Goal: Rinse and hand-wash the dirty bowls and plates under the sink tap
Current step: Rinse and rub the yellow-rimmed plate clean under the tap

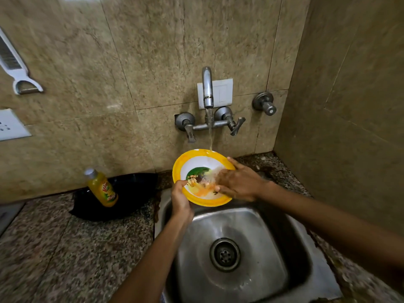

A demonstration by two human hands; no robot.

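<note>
Just above the centre of the frame, a round yellow-rimmed shallow plate with a white well and a green-and-orange printed picture (202,171) is held tilted over the back edge of the square stainless steel sink (262,248), its upper rim under the thin stream from the curved chrome wall tap (207,88). The left hand (180,199) grips the plate's lower-left rim, thumb curled onto the inner face and the other fingers hidden behind it. The right hand (238,182) lies across the right side of the well with fingers stretched and loosely spread, rubbing through orange residue; motion blur hides the fingertips.

The plate looks light, stiff and probably melamine or plastic, so unlikely to shatter, but wet and greasy it will be slippery. The rim is the sensible hold: a thumb-over pinch at the lower edge, as now, leaves the face free for scrubbing. Pressing too hard on the far side could lever it out of that single grip.

At left of the frame, a yellow dish-soap bottle with a grey cap (101,188) stands in a black pan (131,193) on the speckled granite counter (65,248)
</note>
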